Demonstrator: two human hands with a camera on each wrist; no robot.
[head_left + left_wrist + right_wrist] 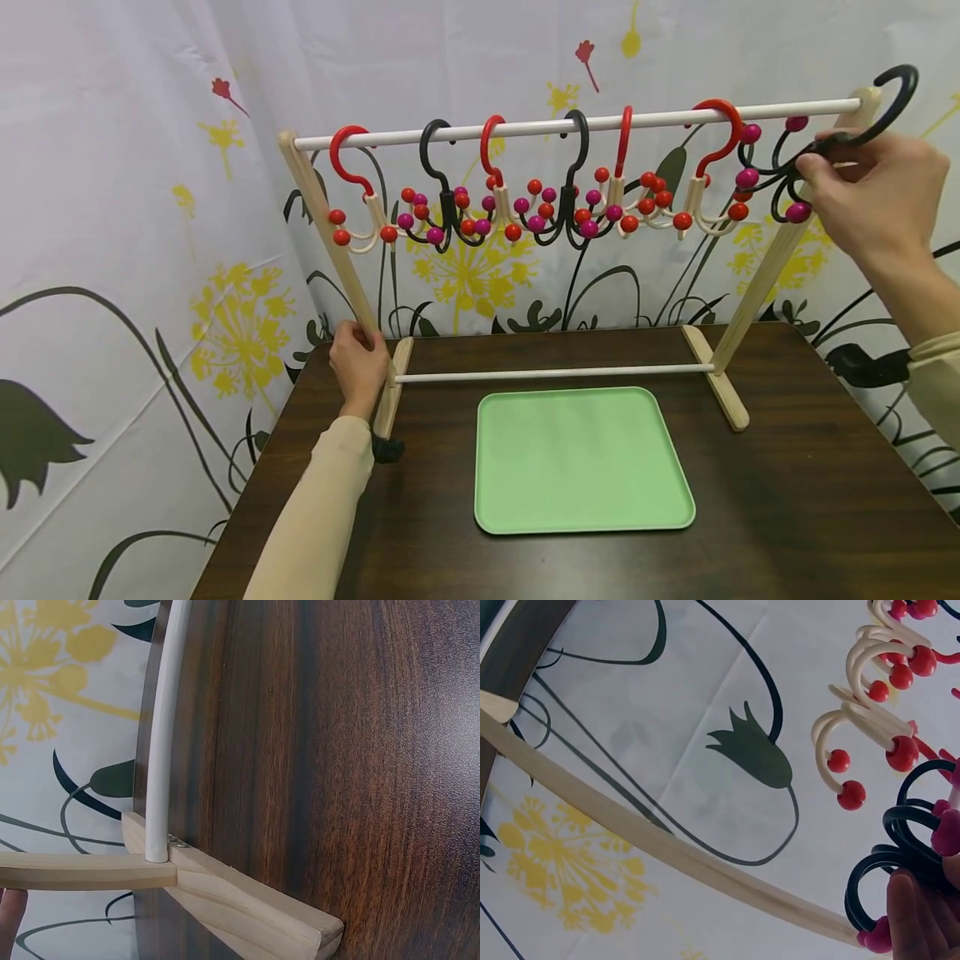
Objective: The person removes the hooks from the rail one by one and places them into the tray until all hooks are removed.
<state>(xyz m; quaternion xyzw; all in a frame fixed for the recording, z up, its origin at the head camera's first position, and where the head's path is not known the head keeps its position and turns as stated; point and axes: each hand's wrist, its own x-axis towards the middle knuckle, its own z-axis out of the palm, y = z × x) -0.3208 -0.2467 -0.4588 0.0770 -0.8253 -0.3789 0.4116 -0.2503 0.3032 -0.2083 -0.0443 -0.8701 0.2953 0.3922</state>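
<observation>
Near its foot, the left post (330,237) of a wooden rack is held by my left hand (358,367); part of one finger shows beside the post (82,871) in the left wrist view. My right hand (888,196) pinches a black multi-prong hook hanger (902,92) with magenta ball tips at the rack's right end. Its curved hook points up, beside the end of the white top rod (540,127). In the right wrist view, its black prongs (900,825) stand out past the fingers. Red-hooked and black-hooked hangers hang in a row along the rod, including a red one (722,117) nearest my right hand.
A light green tray (581,458) lies on the dark wooden table (810,500) in front of the rack. A white lower rod (555,373) joins the rack's feet, the right foot (723,387) among them. A patterned curtain (150,125) hangs behind.
</observation>
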